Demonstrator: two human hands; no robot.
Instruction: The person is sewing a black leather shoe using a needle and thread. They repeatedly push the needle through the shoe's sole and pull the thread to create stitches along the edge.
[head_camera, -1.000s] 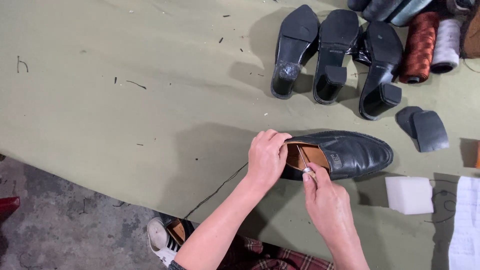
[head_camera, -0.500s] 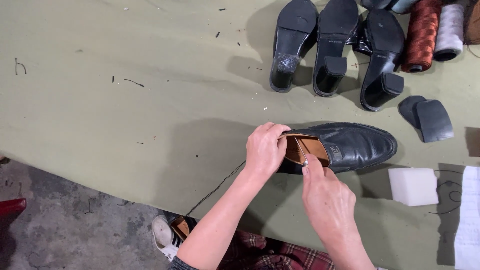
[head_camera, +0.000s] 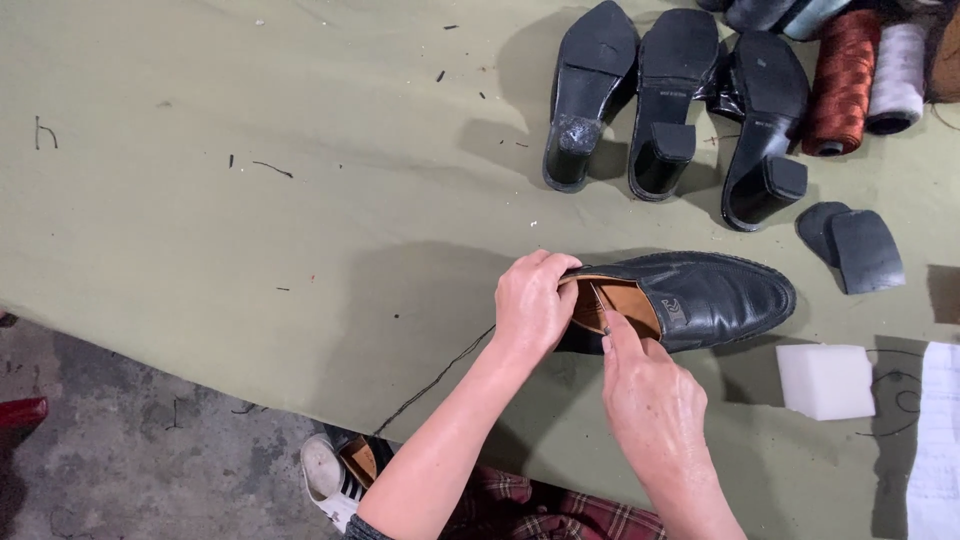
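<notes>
A black leather loafer (head_camera: 700, 297) with a tan lining lies on its sole on the olive cloth-covered table (head_camera: 300, 200), toe pointing right. My left hand (head_camera: 533, 303) grips its heel end, fingers curled over the back rim. My right hand (head_camera: 650, 395) is at the shoe's near side, index finger and thumb pinched on a thin needle-like tool (head_camera: 598, 300) that pokes into the opening. A dark thread (head_camera: 440, 375) trails from the shoe toward the table's near edge.
Three black block-heeled shoes (head_camera: 670, 95) lie soles up at the back. Thread spools, rust (head_camera: 842, 80) and white (head_camera: 896, 65), stand at the back right. Two loose black heel pieces (head_camera: 855, 245), a white foam block (head_camera: 825, 380) and white paper (head_camera: 935, 440) lie to the right. Concrete floor (head_camera: 120, 450) lies below the table edge.
The view has shifted slightly. My right hand's fingers moved a little further into the shoe opening; my left hand keeps its hold on the heel.
</notes>
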